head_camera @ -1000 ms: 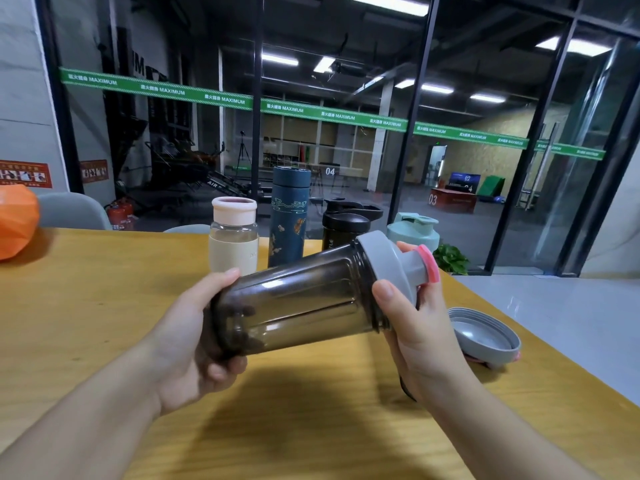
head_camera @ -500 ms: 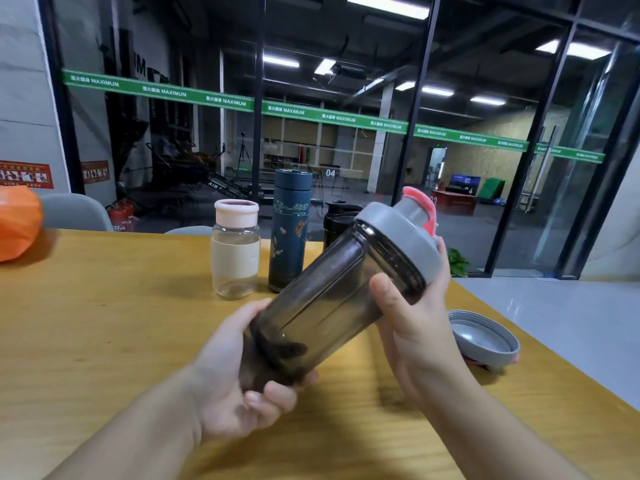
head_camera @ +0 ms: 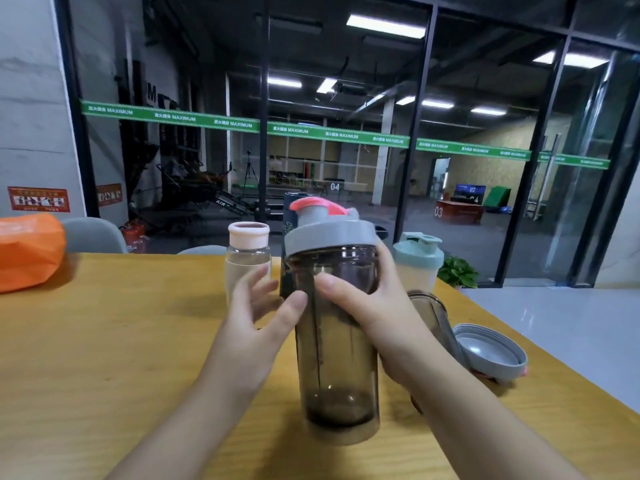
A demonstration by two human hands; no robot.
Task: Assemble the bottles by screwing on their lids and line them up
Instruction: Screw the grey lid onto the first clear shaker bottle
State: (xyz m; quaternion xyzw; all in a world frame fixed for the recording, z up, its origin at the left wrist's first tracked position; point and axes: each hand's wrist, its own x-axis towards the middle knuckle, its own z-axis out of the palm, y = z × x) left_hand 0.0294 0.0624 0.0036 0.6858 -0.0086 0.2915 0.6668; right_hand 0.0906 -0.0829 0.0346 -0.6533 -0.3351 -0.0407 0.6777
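A smoky shaker bottle with a grey lid and pink cap stands upright on the wooden table. My right hand grips its upper body from the right. My left hand is beside it with fingers spread and holds nothing; its thumb lies against the bottle's left side. Behind stand a clear bottle with a pink lid, a dark blue flask mostly hidden, and a mint-lidded shaker. A second smoky bottle without a lid shows behind my right wrist, next to a loose grey lid lying upside down.
An orange bag lies at the table's far left, with a grey chair behind it. The table's right edge runs diagonally past the loose lid. A glass wall stands beyond the table's far edge.
The shaker bottle went from lying tilted between both hands to standing upright on the table. My left hand let go of its base and opened.
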